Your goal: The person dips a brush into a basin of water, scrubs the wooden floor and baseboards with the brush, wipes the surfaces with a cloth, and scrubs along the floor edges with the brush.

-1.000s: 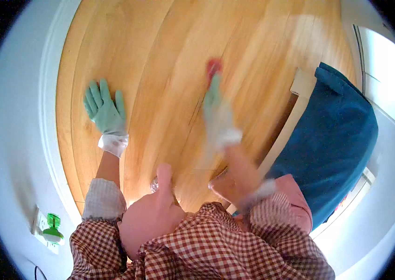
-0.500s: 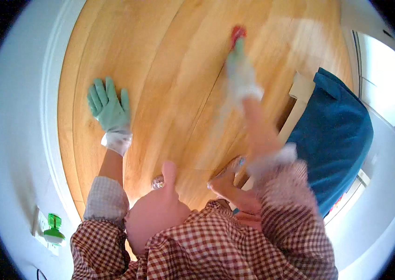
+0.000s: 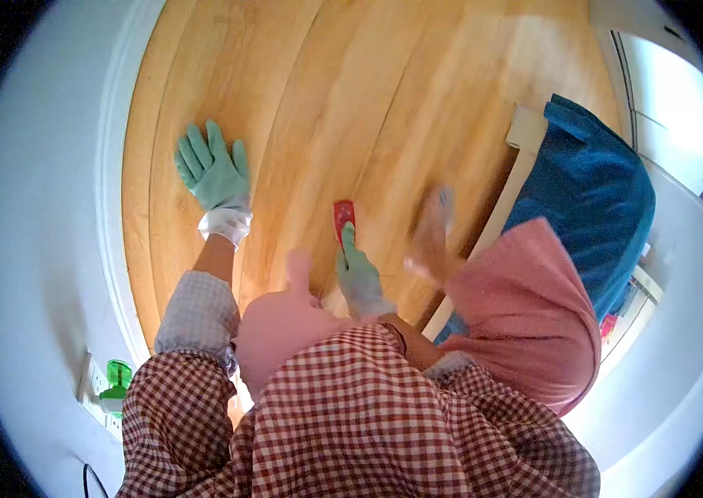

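My left hand, in a green rubber glove with a white cuff, presses flat on the wooden floor with its fingers extended. My right hand, gloved the same way, is closed around the near end of a small red oblong tool. That tool lies against the floorboards, close in front of my body, with its far end pointing away from me. Its exact kind is hard to make out.
A white wall with a baseboard runs along the left, with a green plug-in device low on it. To the right stands a pale-framed piece of furniture draped in dark blue cloth. My bare foot is near the furniture.
My right hand has drawn the red tool back from far up the floor toward my body, and to the left. My right leg has shifted forward. The left hand stays planted.
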